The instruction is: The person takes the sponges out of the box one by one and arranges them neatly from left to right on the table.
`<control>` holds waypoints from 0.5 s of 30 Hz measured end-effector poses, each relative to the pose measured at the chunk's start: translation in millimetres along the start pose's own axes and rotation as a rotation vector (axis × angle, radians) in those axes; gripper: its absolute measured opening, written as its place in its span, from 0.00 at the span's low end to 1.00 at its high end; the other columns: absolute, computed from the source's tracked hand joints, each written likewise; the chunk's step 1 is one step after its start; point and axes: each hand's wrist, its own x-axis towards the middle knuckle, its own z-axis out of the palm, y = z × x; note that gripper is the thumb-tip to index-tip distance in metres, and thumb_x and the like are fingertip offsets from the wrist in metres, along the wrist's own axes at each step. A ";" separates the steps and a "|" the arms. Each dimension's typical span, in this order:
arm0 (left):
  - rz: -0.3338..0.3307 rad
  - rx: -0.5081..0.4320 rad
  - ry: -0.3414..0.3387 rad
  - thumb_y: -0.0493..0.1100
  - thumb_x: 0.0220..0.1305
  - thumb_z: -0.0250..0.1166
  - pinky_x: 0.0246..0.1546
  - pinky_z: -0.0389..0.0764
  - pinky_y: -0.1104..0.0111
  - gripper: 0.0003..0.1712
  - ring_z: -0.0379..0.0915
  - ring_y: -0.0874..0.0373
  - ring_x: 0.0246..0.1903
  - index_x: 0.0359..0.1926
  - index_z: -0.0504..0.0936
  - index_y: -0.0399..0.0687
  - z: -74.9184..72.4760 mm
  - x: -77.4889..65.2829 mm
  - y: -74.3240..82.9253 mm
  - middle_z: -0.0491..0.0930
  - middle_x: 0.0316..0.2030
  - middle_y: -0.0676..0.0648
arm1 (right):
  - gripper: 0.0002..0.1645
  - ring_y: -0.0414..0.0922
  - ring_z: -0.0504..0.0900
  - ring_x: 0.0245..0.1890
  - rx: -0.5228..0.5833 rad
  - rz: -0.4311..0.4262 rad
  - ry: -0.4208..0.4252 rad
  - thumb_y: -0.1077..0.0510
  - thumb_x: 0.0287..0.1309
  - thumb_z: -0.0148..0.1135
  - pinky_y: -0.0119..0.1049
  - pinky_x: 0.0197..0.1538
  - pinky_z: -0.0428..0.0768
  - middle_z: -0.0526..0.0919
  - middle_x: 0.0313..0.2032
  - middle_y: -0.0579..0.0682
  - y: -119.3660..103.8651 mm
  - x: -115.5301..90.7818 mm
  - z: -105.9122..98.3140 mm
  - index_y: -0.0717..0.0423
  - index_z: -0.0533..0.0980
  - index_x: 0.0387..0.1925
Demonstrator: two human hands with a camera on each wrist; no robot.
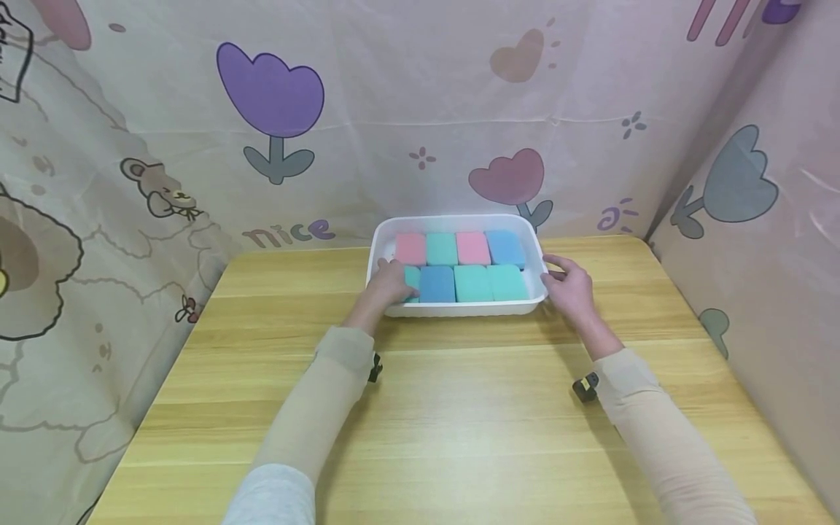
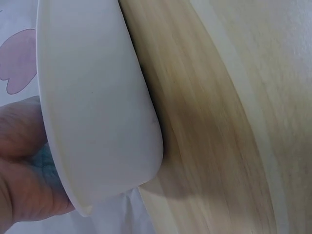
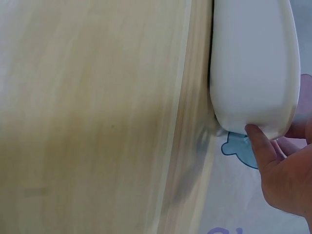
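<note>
A white plastic tray (image 1: 459,309) stands at the back of the table, holding two rows of soft-looking rounded blocks in pink, teal and blue. Over the tray's front left corner, my left hand (image 1: 389,283) has its thumb and fingers around the leftmost teal block (image 1: 412,278) of the front row and partly hides it. Teal shows between thumb and fingers in the left wrist view. My right hand (image 1: 569,288) holds the tray's right end from outside, its thumb (image 3: 258,141) against the outer wall and its other fingers at the rim.
Pale wooden table (image 1: 472,415) extends in front of the tray. A patterned cloth (image 1: 394,87) hangs close behind it and along both sides. Within the tray, a pink block (image 1: 410,249) and a blue block (image 1: 505,249) end the back row.
</note>
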 end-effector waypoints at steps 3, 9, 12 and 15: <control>-0.013 -0.006 0.031 0.48 0.61 0.78 0.54 0.82 0.53 0.42 0.74 0.42 0.47 0.66 0.68 0.30 1.8 -1.0 0.5 0.60 0.67 0.29 | 0.30 0.64 0.76 0.67 -0.003 -0.006 0.006 0.63 0.74 0.56 0.51 0.60 0.82 0.71 0.70 0.70 -1.0 -1.0 0.1 0.60 0.68 0.74; -0.039 0.003 0.075 0.48 0.60 0.79 0.54 0.81 0.50 0.47 0.72 0.40 0.47 0.70 0.64 0.31 2.2 -6.0 4.0 0.61 0.64 0.31 | 0.29 0.63 0.75 0.67 -0.006 0.001 0.011 0.63 0.74 0.56 0.52 0.61 0.82 0.70 0.70 0.69 -2.5 -2.7 -0.1 0.60 0.68 0.74; -0.037 0.016 0.081 0.46 0.62 0.77 0.57 0.81 0.47 0.48 0.72 0.38 0.50 0.73 0.61 0.31 1.0 -8.7 5.7 0.62 0.64 0.30 | 0.30 0.63 0.76 0.67 -0.007 0.004 0.013 0.63 0.74 0.56 0.52 0.61 0.82 0.70 0.70 0.69 -3.1 -3.1 0.6 0.60 0.68 0.74; -0.028 0.027 0.093 0.44 0.64 0.74 0.60 0.78 0.45 0.46 0.70 0.36 0.56 0.74 0.61 0.32 -0.6 -10.9 6.4 0.63 0.64 0.28 | 0.29 0.63 0.76 0.67 -0.012 0.003 0.014 0.63 0.74 0.56 0.52 0.61 0.82 0.70 0.71 0.69 -3.0 -3.1 0.8 0.60 0.68 0.74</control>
